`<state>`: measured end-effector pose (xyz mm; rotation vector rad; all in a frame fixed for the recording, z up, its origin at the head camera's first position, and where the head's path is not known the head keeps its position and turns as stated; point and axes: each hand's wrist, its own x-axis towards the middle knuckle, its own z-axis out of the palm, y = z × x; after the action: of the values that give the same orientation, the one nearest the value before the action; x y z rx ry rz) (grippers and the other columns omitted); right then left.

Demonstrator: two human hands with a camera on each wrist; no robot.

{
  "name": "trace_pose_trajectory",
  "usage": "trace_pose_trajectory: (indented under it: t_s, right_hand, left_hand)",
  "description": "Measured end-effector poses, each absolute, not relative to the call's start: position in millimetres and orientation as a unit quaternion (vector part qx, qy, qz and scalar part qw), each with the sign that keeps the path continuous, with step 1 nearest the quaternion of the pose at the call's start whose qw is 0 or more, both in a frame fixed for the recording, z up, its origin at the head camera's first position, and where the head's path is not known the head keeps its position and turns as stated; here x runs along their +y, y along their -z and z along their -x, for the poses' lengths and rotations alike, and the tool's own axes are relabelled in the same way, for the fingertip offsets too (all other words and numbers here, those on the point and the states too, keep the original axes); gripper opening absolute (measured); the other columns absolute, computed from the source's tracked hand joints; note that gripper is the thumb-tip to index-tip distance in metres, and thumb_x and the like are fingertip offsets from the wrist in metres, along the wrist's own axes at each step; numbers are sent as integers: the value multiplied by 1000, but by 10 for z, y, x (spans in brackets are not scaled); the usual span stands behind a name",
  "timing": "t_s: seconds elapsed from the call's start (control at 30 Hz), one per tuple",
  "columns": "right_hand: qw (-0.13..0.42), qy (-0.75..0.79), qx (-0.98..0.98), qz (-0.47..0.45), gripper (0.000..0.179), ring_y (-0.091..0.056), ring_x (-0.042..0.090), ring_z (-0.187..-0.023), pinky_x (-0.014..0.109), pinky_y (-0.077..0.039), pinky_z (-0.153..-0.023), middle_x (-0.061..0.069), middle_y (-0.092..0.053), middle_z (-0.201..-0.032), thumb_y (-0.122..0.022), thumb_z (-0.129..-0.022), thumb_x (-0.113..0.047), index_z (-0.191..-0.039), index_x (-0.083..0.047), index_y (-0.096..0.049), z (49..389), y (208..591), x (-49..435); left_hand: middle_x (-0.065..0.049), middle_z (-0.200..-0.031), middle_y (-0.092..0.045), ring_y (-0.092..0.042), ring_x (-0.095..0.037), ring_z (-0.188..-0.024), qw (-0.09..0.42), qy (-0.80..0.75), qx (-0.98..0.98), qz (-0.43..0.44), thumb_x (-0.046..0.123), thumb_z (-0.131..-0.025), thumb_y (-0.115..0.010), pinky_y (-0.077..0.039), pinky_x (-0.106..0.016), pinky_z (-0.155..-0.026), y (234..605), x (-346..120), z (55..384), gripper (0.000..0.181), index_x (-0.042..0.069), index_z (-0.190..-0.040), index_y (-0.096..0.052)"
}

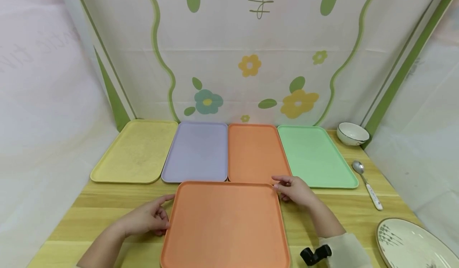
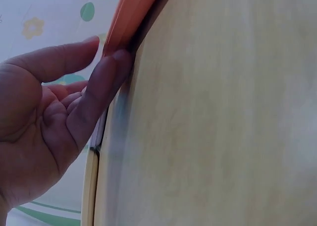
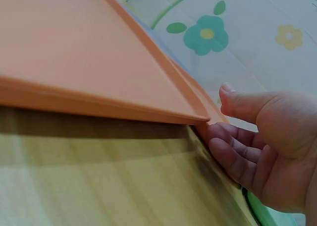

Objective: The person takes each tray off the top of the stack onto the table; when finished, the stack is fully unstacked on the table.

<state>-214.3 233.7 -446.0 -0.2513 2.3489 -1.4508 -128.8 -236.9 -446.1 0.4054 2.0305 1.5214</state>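
A large orange tray (image 1: 226,226) lies nearest the person, its far edge right at the fronts of the purple and back orange trays. At its left side is my left hand (image 1: 145,218); in the left wrist view the fingertips (image 2: 121,62) hold the rim from below, with the thumb close above. My right hand (image 1: 295,190) holds the far right corner. Curled fingers (image 3: 230,151) meet that corner in the right wrist view, while the thumb stands raised. Behind lie a yellow tray (image 1: 136,152), a purple tray (image 1: 197,152), a second orange tray (image 1: 256,152) and a green tray (image 1: 315,156).
On the right of the wooden table (image 1: 118,198) are a white bowl (image 1: 352,133), a spoon (image 1: 367,184) with a white handle, and an oval plate (image 1: 416,244). A flowered cloth (image 1: 222,61) hangs behind the row of trays, and pale cloth flanks both sides.
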Motion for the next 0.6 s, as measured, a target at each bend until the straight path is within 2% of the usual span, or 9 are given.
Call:
trace_pose_trajectory:
  t_s: [0.13,0.37,0.6]
  right_hand:
    - [187,498,842,91,48,-60,14,-75,28,-55,-66,16,-68,-109,-59,-99,-21,-138,7,-51,2149,4417,2346]
    - [208,467,852,116,43,-63,13,-80,26,-59,-70,9,-70,-94,-61,-98,-22,-129,7,-60,2131,4456,2360]
    - [200,463,856,116,50,-65,17,-84,30,-58,-72,16,-69,-110,-60,-98,-27,-135,6,-55,2146,4434,2389]
  left_hand:
    - [-9,-83,-59,-65,-14,-69,281,-565,762,-145,4,-89,-66,-60,-28,-64,4451,-2375,1299,81,-16,-148,-15]
    - [-10,-83,-59,-65,-14,-70,302,-581,741,-147,1,-89,-62,-60,-27,-66,4447,-2343,1282,80,-17,-148,-12]
    - [-12,-90,-60,-65,-15,-76,283,-574,749,-170,5,-94,-59,-60,-28,-70,4415,-2345,1328,74,-20,-146,-14]
